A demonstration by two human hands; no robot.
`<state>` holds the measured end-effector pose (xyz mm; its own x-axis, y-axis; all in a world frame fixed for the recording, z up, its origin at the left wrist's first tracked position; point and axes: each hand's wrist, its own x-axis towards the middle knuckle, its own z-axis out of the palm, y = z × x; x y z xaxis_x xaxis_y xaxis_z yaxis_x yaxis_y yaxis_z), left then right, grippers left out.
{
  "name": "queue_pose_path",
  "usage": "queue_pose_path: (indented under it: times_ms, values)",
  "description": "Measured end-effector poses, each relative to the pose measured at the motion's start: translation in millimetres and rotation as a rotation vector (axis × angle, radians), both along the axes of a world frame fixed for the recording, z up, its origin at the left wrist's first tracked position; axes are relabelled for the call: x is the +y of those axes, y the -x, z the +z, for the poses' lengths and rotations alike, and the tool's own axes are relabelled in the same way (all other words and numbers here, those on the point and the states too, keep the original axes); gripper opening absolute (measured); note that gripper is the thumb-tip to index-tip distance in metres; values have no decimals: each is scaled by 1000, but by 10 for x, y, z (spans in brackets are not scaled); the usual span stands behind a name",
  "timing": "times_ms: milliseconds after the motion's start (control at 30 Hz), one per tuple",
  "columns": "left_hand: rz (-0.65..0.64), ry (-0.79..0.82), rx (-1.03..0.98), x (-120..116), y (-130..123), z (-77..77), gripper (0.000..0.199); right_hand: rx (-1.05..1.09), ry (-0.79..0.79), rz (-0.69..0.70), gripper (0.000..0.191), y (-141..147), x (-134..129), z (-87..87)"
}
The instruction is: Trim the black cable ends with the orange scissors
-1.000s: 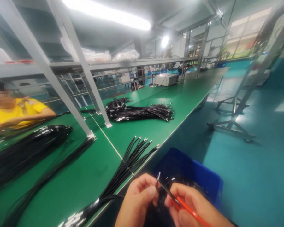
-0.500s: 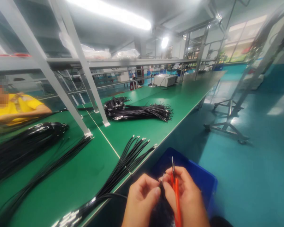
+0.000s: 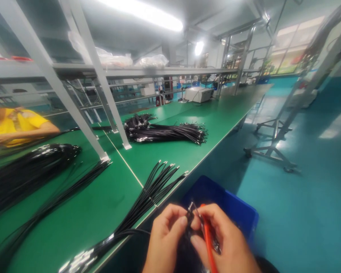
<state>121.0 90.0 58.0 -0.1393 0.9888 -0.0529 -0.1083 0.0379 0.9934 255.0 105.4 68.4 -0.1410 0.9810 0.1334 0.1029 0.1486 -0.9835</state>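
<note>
My left hand (image 3: pixel 170 231) is closed in a pinch around a black cable end (image 3: pixel 190 218); the fingers cover most of it. Close beside it, my right hand (image 3: pixel 220 231) is wrapped around red-handled pliers (image 3: pixel 207 237), whose narrow metal tip is up by the cable end. Some small shiny metal pieces (image 3: pixel 216 245) show in the right palm, too blurred to name. To the left, a bundle of black cables (image 3: pixel 143 201) with metal ends lies along the bench edge. Below both hands is a blue bin (image 3: pixel 240 208), its inside partly hidden.
On the green bench (image 3: pixel 110 197) lie more black cable bundles (image 3: pixel 170 133) and a large coil (image 3: pixel 36 167). Slanted grey posts (image 3: pixel 102 83) carry a shelf. A co-worker in a yellow shirt (image 3: pixel 25 123) sits at the left. A wheeled stand (image 3: pixel 272 151) is at right.
The pliers' tip, pointing up and away from the fingers before, has turned left toward the cable end. The right hand's grip has shifted, showing small metal pieces in the palm.
</note>
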Motion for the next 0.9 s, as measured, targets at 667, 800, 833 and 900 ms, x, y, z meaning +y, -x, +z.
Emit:
queue_pose_path:
  times_ms: [667, 800, 833, 900]
  values:
    - [-121, 81, -367, -6, 48, 160, 9, 500, 689, 721, 32, -277, 203, -18]
    - [-135, 58, -339, 1, 51, 159, 10, 495, 656, 734, 31, -278, 204, 17]
    - [-138, 53, -338, 2, 52, 159, 10, 487, 654, 735, 31, -276, 207, 27]
    - [-142, 44, -333, 4, 54, 155, 9, 455, 665, 721, 33, -267, 216, 54]
